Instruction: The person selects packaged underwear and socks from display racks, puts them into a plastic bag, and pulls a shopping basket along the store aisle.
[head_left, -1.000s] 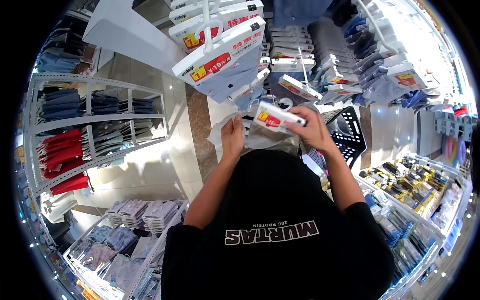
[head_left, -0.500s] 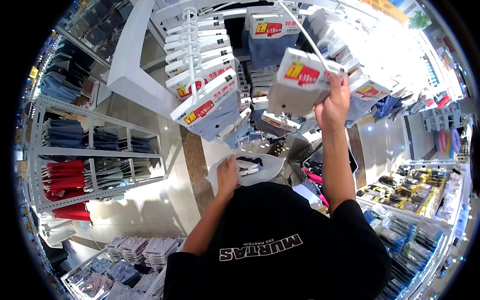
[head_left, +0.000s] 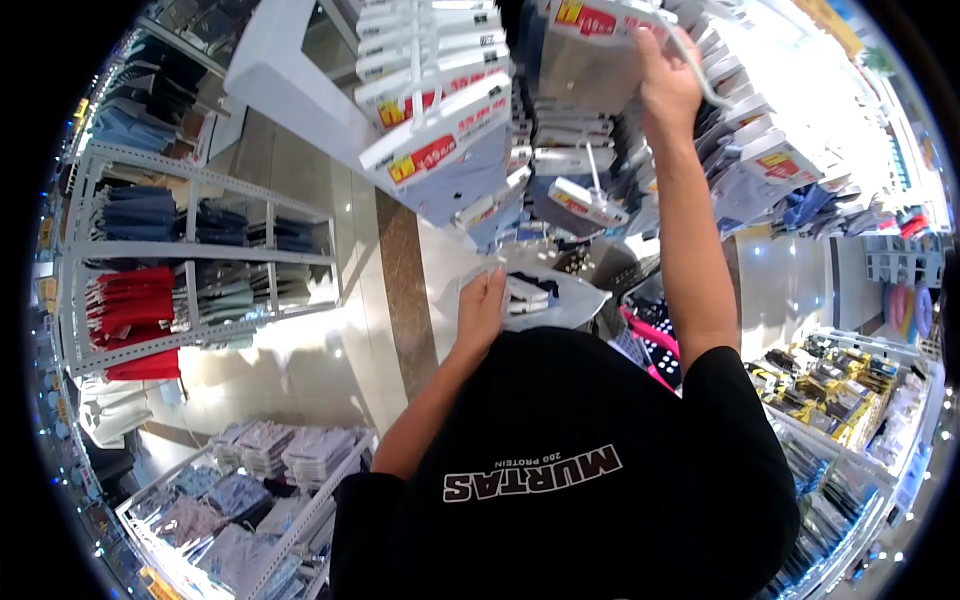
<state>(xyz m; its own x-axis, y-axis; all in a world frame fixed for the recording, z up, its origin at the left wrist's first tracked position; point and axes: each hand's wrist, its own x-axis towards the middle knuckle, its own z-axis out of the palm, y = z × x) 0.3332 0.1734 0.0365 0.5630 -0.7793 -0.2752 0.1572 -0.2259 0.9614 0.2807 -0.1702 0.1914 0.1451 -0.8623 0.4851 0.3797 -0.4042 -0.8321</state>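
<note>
My left hand (head_left: pixel 482 305) is closed on the edge of a whitish translucent plastic bag (head_left: pixel 575 298) in front of my body. White-headed packs and something dark show in its opening. My right hand (head_left: pixel 668 88) is raised at arm's length, its fingers closed on a grey-beige packaged garment (head_left: pixel 590 75) with a white header card. That card carries a red and yellow price label. A white display hook (head_left: pixel 706 82) passes by this hand; whether the pack hangs fully on it I cannot tell.
Hooks of packaged garments (head_left: pixel 440 130) hang at the left of the white rack (head_left: pixel 290 85), with more at right (head_left: pixel 775 165). A shopping basket with a pink edge (head_left: pixel 648 340) is near my right side. Shelves of folded clothes (head_left: pixel 130 310) and bins (head_left: pixel 240 500) stand around.
My right hand and the packaged garment have moved farther up and away, toward the rack. The left hand still holds the bag. The view has shifted slightly.
</note>
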